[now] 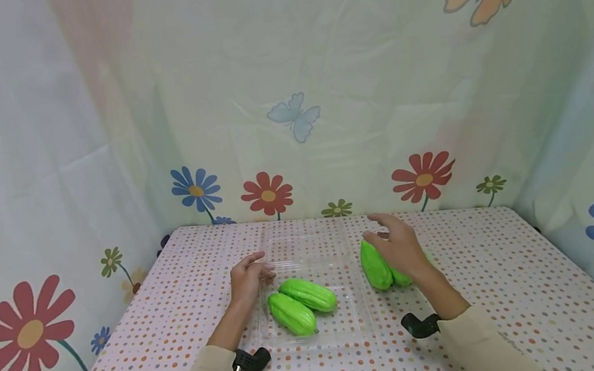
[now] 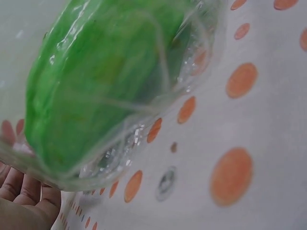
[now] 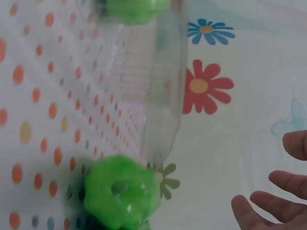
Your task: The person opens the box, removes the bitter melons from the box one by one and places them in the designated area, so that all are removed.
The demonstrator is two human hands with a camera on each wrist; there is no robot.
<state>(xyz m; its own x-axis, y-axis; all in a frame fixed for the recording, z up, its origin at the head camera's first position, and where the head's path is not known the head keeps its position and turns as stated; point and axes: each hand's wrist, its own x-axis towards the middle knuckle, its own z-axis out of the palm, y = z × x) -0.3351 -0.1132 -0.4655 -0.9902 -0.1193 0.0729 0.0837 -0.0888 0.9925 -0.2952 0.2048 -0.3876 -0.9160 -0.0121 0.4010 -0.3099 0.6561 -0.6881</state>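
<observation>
A clear plastic clamshell box [image 1: 353,323] lies with its lid [image 1: 305,244] folded back behind it. Two bright green ridged gourds [image 1: 292,314] rest side by side in the base; one gourd [image 2: 100,86] fills much of the left wrist view through the plastic. My left hand [image 1: 246,281] is at the box's left side, fingers loosely bent; whether they touch it I cannot tell. My right hand [image 1: 397,247] hovers over two more green gourds [image 1: 375,269] right of the box, partly hiding them. Its fingers are spread, apart from the gourd [image 3: 122,191] in the right wrist view.
A pink-white dotted cloth [image 1: 180,328] covers the table. Behind and at both sides hangs a pale curtain [image 1: 220,126] printed with flowers and butterflies. Dark wrist-worn devices [image 1: 253,359] sit at both cuffs.
</observation>
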